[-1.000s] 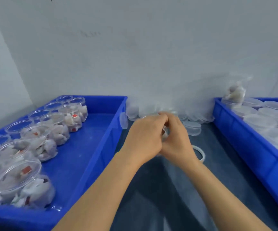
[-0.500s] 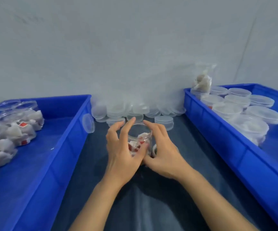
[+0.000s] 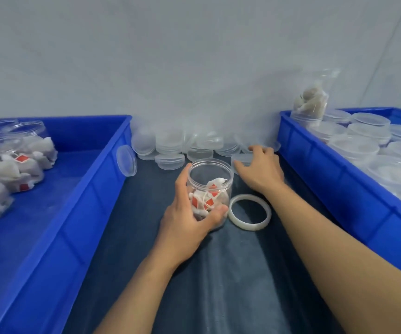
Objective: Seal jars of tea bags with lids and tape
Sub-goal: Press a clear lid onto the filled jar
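- Clear plastic jar [image 3: 210, 186], lidless, mid-frame, holds white tea bags [image 3: 206, 198] with red tags; my left hand [image 3: 189, 218] curls round it.
- My right hand [image 3: 259, 168] grips a round translucent lid [image 3: 241, 159].
- Smooth tape ring [image 3: 249, 212] lies beside the jar.

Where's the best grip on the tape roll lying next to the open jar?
Pinch the tape roll across its band on the right or near arc, from above. It lies flat on the table, hole up, so a finger fits inside. Its left edge sits close against the jar held by the left hand, probably crowding that side.
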A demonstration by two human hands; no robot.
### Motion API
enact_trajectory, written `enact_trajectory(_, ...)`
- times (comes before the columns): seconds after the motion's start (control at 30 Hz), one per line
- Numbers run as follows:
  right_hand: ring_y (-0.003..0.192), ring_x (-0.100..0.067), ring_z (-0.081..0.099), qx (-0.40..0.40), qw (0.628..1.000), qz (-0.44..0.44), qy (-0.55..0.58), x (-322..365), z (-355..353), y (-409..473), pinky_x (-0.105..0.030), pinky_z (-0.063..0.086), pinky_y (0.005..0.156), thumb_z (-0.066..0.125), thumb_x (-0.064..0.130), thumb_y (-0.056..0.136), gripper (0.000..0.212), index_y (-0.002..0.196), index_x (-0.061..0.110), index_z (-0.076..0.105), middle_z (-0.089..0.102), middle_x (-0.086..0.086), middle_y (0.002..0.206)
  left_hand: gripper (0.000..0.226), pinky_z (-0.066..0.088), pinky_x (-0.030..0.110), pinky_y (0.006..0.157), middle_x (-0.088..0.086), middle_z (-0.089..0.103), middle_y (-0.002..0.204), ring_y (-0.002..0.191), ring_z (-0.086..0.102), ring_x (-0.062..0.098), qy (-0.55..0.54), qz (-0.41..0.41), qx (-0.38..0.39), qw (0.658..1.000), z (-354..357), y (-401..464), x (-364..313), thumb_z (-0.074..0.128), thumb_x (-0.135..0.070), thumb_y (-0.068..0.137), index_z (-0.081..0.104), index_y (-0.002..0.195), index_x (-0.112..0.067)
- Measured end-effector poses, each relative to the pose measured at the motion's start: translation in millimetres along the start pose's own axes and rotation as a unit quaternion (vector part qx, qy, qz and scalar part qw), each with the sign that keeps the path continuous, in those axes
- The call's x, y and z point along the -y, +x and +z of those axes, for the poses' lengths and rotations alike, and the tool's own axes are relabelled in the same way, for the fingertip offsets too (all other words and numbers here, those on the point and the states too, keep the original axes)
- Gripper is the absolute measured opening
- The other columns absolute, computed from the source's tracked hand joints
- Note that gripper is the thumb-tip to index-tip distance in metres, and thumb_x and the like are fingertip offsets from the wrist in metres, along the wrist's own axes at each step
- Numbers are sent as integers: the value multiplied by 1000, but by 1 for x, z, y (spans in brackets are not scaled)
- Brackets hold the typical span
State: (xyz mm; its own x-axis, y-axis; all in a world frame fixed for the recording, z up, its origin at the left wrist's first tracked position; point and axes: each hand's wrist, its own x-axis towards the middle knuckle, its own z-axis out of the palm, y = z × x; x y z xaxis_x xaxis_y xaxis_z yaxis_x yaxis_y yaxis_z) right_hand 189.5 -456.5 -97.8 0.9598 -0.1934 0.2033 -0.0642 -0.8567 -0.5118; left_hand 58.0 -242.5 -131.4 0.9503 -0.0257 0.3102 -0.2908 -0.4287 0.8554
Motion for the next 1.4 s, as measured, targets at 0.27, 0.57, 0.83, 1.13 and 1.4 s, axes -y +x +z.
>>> enact_trajectory(0.27,138,-39,48,-11,998,59,-20,-3,17,27,-51,45,109,63,66,89,85,153,16,41,49,-16,152,101,55,44,101,-29,62,136,115,64,-8,10,6,-10,1000,1,1,1,72,-81,71,8,150,-74)
enact_trajectory(0.57,124,-21,58,-123,975,-23,181,3,-13,-13,-43,51,98,62,72,88,68,137,25,55,60,0,136,104,48,25,89,-35,61,136,117,58,-16,-7,24,-31,999,4,4,4,71,-85,74,5,153,-75)
enact_trajectory(0.83,113,-1,64,-50,908,-131,396,35,-30,-114,-16,48,84,52,64,94,40,121,38,65,71,20,113,62,48,22,74,-29,67,104,94,64,-9,11,19,-116,993,4,0,1,53,-102,69,32,117,-69)
enact_trajectory(1.13,115,-11,67,-30,894,-148,421,22,-21,-137,-31,53,94,54,46,98,38,131,31,64,69,10,126,69,48,19,97,-30,64,123,122,60,-6,42,53,-92,993,6,-4,-5,60,-86,83,48,145,-61)
enact_trajectory(1.4,105,-17,68,-21,887,-180,424,12,-20,-130,-35,55,87,52,50,95,38,124,30,66,70,6,118,73,48,15,98,-26,72,120,119,66,-4,-51,34,-63,996,7,-6,-13,60,-87,80,62,141,-47)
